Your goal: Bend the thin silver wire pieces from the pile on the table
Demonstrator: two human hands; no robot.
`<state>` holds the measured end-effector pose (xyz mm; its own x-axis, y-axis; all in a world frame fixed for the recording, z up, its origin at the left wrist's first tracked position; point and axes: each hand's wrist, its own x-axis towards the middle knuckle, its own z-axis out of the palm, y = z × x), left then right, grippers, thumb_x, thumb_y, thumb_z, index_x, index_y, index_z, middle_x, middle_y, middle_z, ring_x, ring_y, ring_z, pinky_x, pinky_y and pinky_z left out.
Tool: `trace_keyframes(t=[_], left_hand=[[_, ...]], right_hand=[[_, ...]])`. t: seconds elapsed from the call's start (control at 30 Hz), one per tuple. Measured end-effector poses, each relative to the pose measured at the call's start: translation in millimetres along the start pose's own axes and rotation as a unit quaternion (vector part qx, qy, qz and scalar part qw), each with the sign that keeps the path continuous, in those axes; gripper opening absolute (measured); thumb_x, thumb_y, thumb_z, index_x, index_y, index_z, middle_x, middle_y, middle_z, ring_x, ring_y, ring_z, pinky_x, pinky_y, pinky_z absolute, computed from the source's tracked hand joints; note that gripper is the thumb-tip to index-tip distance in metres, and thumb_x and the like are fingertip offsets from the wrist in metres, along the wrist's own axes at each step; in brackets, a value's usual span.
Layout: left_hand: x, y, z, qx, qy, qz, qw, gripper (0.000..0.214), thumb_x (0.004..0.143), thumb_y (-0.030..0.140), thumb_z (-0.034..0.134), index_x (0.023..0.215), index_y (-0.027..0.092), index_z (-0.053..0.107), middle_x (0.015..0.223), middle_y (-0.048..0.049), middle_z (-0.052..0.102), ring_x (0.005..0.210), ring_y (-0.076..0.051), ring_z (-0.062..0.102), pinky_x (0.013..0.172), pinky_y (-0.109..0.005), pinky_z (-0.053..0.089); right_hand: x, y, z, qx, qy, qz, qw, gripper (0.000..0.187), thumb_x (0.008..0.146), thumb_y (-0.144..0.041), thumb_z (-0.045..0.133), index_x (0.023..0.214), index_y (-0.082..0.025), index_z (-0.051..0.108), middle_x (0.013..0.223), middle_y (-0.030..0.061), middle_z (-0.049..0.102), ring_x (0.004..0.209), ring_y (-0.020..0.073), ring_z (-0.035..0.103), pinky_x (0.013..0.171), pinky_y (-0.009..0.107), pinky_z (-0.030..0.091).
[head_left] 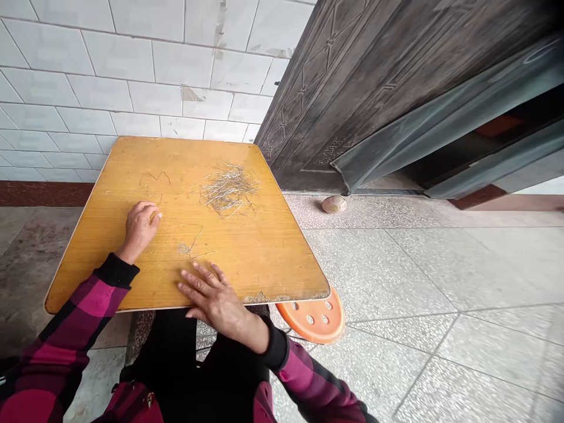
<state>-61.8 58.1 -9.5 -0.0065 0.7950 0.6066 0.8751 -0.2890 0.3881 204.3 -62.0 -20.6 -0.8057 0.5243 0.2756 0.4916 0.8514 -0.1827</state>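
My left hand (141, 226) rests on the left side of the yellow wooden table (176, 154), fingers bent down and thumb held apart. Just beyond its fingertips lies a thin bent wire (160, 200); I cannot tell whether they touch. My right hand (215, 299) lies at the near edge, palm down with fingers spread, holding nothing. Ahead of it is another long bent wire (196, 239), beside a worn patch in the tabletop. A tangled pile of thin, silvery wires (230, 189) sits at the right rear. Farther left, other bent wires (155, 176) are laid out.
An orange stool (315, 320) with round holes stands partly under the table's right corner. A white tiled wall (185, 64) is behind the table. To the right are a dark carved door (317, 94), a grey-green curtain (405, 141) and a ball (333, 204) on the floor.
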Motion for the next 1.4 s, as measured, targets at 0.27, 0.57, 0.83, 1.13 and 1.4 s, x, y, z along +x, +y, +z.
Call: trace_keyframes(t=[0.27,0.57,0.83,1.13,1.4], left_hand=[[-2,-9,5.6,0.023,-0.023,-0.008,0.999,0.014,0.084,0.026,0.055,0.087,0.017,0.066,0.100,-0.0104,0.064,0.098,-0.026,0.059,0.092,-0.039,0.046],[-3,-9,7.5,0.049,-0.065,-0.034,0.996,0.016,0.085,0.028,0.054,0.083,0.017,0.066,0.097,-0.0110,0.065,0.096,-0.025,0.059,0.090,-0.038,0.045],[8,-10,-8.3,0.106,-0.113,-0.120,0.981,0.019,0.086,0.027,0.053,0.092,0.018,0.069,0.103,-0.0112,0.065,0.101,-0.024,0.058,0.091,-0.036,0.045],[66,5,17.2,0.192,-0.206,-0.158,0.946,0.017,0.073,0.022,0.063,0.081,0.013,0.073,0.100,-0.0203,0.067,0.099,-0.034,0.061,0.084,-0.043,0.048],[67,6,-12.8,0.117,-0.270,-0.145,0.945,0.011,0.070,0.014,0.057,0.063,0.017,0.066,0.075,-0.0098,0.071,0.073,-0.022,0.066,0.064,-0.030,0.050]], right_hand=[[18,29,-3,0.008,-0.099,-0.006,0.995,0.087,0.084,-0.070,0.044,0.147,-0.011,0.033,0.154,0.0178,0.026,0.145,0.0345,0.014,0.116,0.056,0.016],[51,99,-24,-0.025,-0.145,0.077,0.986,0.086,0.085,-0.064,0.049,0.146,-0.005,0.033,0.154,0.0226,0.023,0.144,0.0350,0.020,0.115,0.051,0.020],[81,107,-11,-0.020,-0.017,0.126,0.992,0.057,0.088,-0.040,0.060,0.137,-0.014,0.048,0.143,0.0187,0.046,0.134,0.0343,0.039,0.108,0.055,0.031],[79,108,-1,0.087,0.135,0.056,0.985,0.024,0.091,-0.023,0.052,0.111,-0.017,0.065,0.114,0.0146,0.063,0.107,0.0269,0.056,0.091,0.046,0.047],[74,111,-11,0.140,0.151,0.069,0.976,0.025,0.092,-0.025,0.048,0.108,-0.015,0.065,0.111,0.0148,0.064,0.104,0.0259,0.057,0.092,0.044,0.047]])
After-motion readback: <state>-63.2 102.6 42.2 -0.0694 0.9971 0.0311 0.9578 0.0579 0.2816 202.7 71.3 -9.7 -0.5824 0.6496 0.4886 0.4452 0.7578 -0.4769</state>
